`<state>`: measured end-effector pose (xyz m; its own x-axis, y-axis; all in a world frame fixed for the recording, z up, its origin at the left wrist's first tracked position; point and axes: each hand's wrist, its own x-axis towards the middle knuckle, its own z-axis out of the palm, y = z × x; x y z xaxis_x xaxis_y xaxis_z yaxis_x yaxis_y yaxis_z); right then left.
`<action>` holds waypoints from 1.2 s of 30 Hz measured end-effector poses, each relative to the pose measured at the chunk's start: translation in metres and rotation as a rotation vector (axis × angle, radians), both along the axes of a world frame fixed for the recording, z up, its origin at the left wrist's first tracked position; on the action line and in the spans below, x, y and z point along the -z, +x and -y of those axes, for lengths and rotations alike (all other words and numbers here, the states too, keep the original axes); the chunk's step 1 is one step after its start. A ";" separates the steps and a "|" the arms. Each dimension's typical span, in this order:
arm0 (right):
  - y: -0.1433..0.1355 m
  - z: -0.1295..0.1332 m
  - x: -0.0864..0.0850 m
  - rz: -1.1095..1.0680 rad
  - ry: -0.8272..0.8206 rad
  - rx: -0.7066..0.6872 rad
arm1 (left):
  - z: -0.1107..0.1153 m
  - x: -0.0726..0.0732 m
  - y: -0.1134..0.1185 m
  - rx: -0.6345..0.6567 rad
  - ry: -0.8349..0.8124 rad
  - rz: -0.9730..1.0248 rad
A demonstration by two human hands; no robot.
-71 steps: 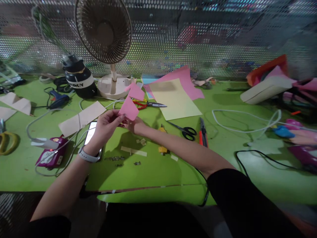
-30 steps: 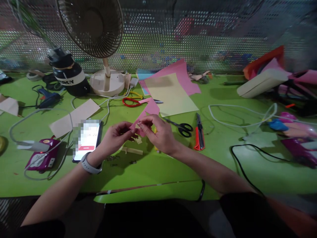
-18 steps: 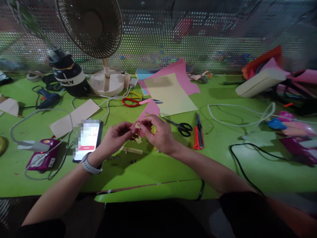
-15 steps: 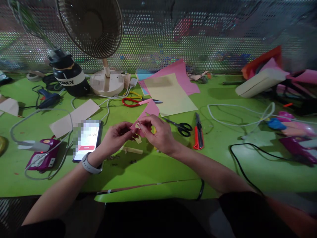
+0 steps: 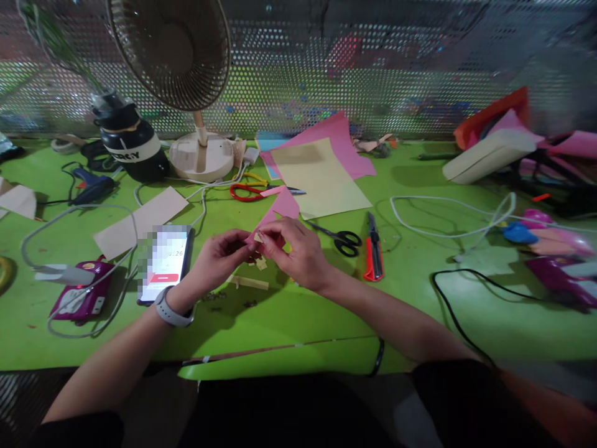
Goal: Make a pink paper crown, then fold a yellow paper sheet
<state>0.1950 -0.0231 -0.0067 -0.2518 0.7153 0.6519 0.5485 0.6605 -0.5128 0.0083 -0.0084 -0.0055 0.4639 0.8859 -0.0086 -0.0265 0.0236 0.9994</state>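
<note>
A piece of pink paper [image 5: 283,204] is pinched between my two hands over the green table [image 5: 298,317]. My left hand [image 5: 227,251], with a pale watch on its wrist, grips the paper's near-left end. My right hand [image 5: 295,249] has thumb and forefinger pressed together at the same end, beside a small pale bit whose shape is too small to tell. Below the fingers lie a small yellow scrap [image 5: 261,264] and a yellow paper strip [image 5: 249,283]. Several tiny dark pieces are near the strip.
A lit phone [image 5: 163,264] lies left of my hands. Black scissors [image 5: 347,242], a red cutter [image 5: 374,252] and red-handled scissors [image 5: 247,192] lie around. Yellow paper [image 5: 326,180], a fan [image 5: 200,158], a black jar [image 5: 133,146] and cables are farther back.
My right hand's fingers have shifted slightly at the paper's near end. The left hand and the pink paper have barely moved.
</note>
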 end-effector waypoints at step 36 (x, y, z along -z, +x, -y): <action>0.006 -0.005 0.000 0.154 0.038 -0.075 | 0.000 0.001 -0.004 0.012 -0.001 -0.055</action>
